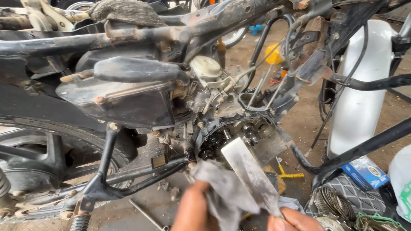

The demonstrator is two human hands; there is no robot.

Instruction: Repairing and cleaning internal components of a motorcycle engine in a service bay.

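The left hand point(195, 209) is bunching a grey rag point(222, 188) at the bottom of the view, its grip pressing the cloth against the lower part of a flat, smeared metal plate point(250, 173). The right hand point(293, 221) is pinching the plate's lower end, with the thumb lying on top near the bottom edge. The plate is slanting up and to the left, and its upper end is sitting just in front of the open engine case point(239, 132) of a stripped motorcycle, where gears and springs are showing. Above the case a pale carburettor point(206, 68) is sitting beside a black airbox point(128, 96), under the rusty frame tube point(141, 36). The rear wheel point(47, 154) is showing at the left, a white fender point(364, 98) is standing at the right, and a small blue box point(364, 172) is lying on a quilted black seat point(342, 192) at the lower right. A yellow tool point(289, 173) is lying on the dirt floor behind the plate.
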